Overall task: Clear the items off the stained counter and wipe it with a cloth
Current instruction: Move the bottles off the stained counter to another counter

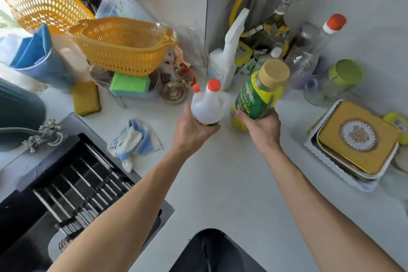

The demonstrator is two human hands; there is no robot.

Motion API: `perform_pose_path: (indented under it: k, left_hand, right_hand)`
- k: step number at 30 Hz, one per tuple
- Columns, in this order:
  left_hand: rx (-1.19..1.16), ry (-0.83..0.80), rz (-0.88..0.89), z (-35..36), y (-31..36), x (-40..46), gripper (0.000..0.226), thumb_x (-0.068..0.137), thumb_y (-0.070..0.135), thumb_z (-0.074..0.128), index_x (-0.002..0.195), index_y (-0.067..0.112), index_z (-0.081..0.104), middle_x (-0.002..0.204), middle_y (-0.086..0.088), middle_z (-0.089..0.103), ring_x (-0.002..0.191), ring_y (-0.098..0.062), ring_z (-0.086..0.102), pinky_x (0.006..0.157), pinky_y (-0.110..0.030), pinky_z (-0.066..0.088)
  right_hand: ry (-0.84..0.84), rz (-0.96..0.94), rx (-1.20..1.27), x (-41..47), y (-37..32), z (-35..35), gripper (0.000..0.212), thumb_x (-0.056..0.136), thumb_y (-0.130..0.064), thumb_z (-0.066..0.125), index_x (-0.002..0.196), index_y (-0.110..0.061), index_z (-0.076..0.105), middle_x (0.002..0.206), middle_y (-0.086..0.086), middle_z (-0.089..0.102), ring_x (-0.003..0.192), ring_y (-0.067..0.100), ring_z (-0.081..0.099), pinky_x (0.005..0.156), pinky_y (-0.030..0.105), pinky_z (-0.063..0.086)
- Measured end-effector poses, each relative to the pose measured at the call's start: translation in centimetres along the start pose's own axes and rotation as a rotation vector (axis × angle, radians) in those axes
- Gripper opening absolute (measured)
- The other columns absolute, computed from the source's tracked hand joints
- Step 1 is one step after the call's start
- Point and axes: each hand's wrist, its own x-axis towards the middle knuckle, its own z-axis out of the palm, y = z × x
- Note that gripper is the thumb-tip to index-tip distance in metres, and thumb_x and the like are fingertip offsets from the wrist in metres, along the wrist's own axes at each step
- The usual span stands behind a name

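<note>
My left hand (pixel 194 132) grips a white plastic jug with two orange caps (pixel 208 103), held above the white counter (pixel 220 183). My right hand (pixel 262 128) holds a green-labelled bottle with a tan lid (pixel 260 92), tilted slightly. Both are lifted over the middle of the counter, close side by side. A blue and white cloth (pixel 134 141) lies crumpled on the counter to the left, near the sink.
A white spray bottle (pixel 227 59), several clear bottles (pixel 309 55) and a green-lidded jar (pixel 340 79) crowd the back corner. A gold tin on a white tray (pixel 355 141) sits right. Orange baskets (pixel 121 44), sponges (pixel 86 97) and a dark sink (pixel 66 183) lie left.
</note>
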Motion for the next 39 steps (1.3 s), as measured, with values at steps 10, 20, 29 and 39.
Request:
perform_pose_path:
  k: [10,20,29,39]
  left_hand:
    - [-0.079,0.025,0.063,1.1,-0.9,3.2,0.088,0.064,0.051,0.095,0.134,0.052,0.041,0.116,0.024,0.066,0.108,-0.002,0.066,0.080,-0.032,0.062]
    - [-0.041,0.029,0.006,-0.5,-0.2,0.1,0.096,0.072,0.043,0.092,0.149,0.053,0.035,0.136,0.037,0.057,0.119,0.019,0.054,0.084,-0.001,0.046]
    - [0.187,-0.317,-0.163,-4.5,-1.4,-16.1,0.024,0.098,0.014,0.069,0.113,0.032,0.074,0.104,0.018,0.079,0.098,0.003,0.072,0.095,-0.027,0.058]
    - [0.632,-0.835,-0.175,-6.6,-6.0,-21.7,0.027,0.099,0.027,0.064,0.094,0.053,0.066,0.091,0.025,0.077,0.086,0.007,0.071,0.085,-0.025,0.055]
  right_hand:
    - [-0.034,-0.078,0.021,1.9,1.6,2.0,0.039,0.067,-0.039,0.092,0.091,-0.047,0.062,0.085,-0.047,0.065,0.081,-0.022,0.062,0.067,-0.003,0.041]
    - [-0.255,0.021,-0.080,1.3,0.4,-0.4,0.082,0.062,-0.045,0.092,0.130,-0.041,0.048,0.097,-0.048,0.062,0.088,-0.028,0.057,0.070,-0.005,0.040]
    - [-0.359,0.329,-0.088,-14.4,5.3,-10.9,0.021,0.094,-0.028,0.069,0.113,-0.037,0.071,0.105,-0.008,0.077,0.088,0.005,0.075,0.083,0.033,0.061]
    - [-0.109,0.646,-0.143,-31.9,12.4,-19.8,0.015,0.100,-0.024,0.061,0.109,-0.031,0.071,0.098,-0.008,0.077,0.084,0.007,0.074,0.083,0.033,0.060]
